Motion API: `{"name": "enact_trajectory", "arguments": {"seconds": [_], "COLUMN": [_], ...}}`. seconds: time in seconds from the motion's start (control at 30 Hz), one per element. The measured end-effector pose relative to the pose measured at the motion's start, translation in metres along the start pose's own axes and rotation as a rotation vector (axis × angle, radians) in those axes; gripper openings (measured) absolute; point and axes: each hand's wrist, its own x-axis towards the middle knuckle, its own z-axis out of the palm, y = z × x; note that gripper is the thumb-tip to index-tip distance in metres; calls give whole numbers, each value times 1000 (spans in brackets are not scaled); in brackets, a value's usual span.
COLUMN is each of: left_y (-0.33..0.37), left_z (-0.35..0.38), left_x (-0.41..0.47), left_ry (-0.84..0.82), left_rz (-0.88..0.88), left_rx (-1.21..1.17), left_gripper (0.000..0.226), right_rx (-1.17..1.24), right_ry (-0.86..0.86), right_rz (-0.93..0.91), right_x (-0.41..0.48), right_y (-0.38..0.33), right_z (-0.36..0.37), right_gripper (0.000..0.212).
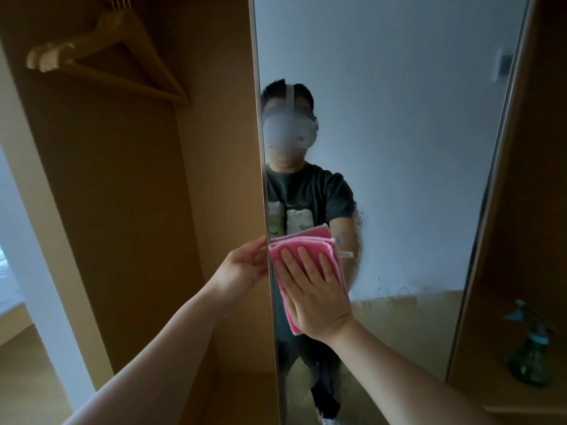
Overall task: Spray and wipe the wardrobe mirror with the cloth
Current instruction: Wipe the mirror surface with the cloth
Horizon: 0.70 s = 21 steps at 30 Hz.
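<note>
A tall mirror covers the open wardrobe door, with a thin metal edge on its left. A folded pink cloth lies flat against the glass near that left edge. My right hand presses the cloth onto the mirror with straight, spread fingers. My left hand grips the door's left edge, fingers curled round it. A green spray bottle with a teal trigger stands on a shelf at the right. Wet streaks and droplets show on the glass right of the cloth.
The open wardrobe compartment on the left holds wooden hangers on a rail at the top. A wooden panel and shelf border the mirror on the right. The mirror reflects a person and a pale wall.
</note>
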Motion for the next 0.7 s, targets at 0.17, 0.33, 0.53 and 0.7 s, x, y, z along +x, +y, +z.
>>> {"name": "enact_trajectory", "arguments": {"seconds": [0.17, 0.33, 0.53, 0.7], "left_y": [-4, -5, -3, -4], "left_z": [0, 1, 1, 5], "left_x": [1, 2, 4, 4], "left_ry": [3, 19, 83, 181], "left_rz": [4, 0, -55, -66], "left_rx": [12, 22, 38, 142], "left_gripper": [79, 73, 43, 40], "right_rx": [2, 2, -1, -22], "right_ry": [-12, 9, 13, 35], "right_rz": [8, -28, -79, -73], "right_x": [-4, -2, 2, 13], "right_y": [0, 7, 22, 44], "right_z": [-1, -2, -6, -16], "right_gripper": [64, 64, 63, 60]}}
